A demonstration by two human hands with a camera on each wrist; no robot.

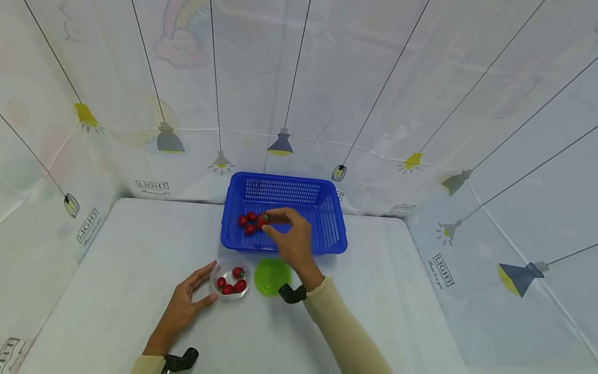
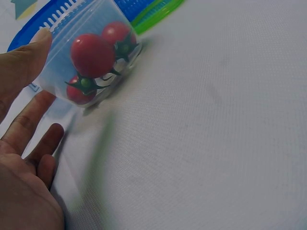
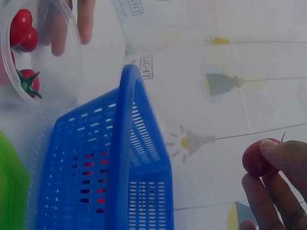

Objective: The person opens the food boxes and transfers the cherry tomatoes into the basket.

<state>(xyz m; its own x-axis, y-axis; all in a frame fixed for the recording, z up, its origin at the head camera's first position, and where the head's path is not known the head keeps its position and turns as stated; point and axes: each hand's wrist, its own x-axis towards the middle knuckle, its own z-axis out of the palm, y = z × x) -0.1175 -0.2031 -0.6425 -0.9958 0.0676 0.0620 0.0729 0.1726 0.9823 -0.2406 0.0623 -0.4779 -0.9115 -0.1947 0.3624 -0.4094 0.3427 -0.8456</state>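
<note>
My right hand [image 1: 293, 236] pinches a red cherry tomato [image 3: 259, 158] between thumb and fingertips, over the blue plastic basket [image 1: 329, 241]. Several more cherry tomatoes [image 1: 249, 229] lie in the left part of that basket. A clear plastic container [image 1: 246, 292] stands on the table in front of it, with several cherry tomatoes [image 2: 93, 55], some with green stems, inside. My left hand [image 1: 187, 298] holds this container by its left side, thumb and fingers spread around the wall.
To the right of the clear container lies a round bright green lid or dish [image 1: 271, 278], partly beneath my right wrist. A white cloth covers the table [image 1: 388, 311]. Behind the basket rises a pale sheet [image 1: 261, 93] printed with lamps.
</note>
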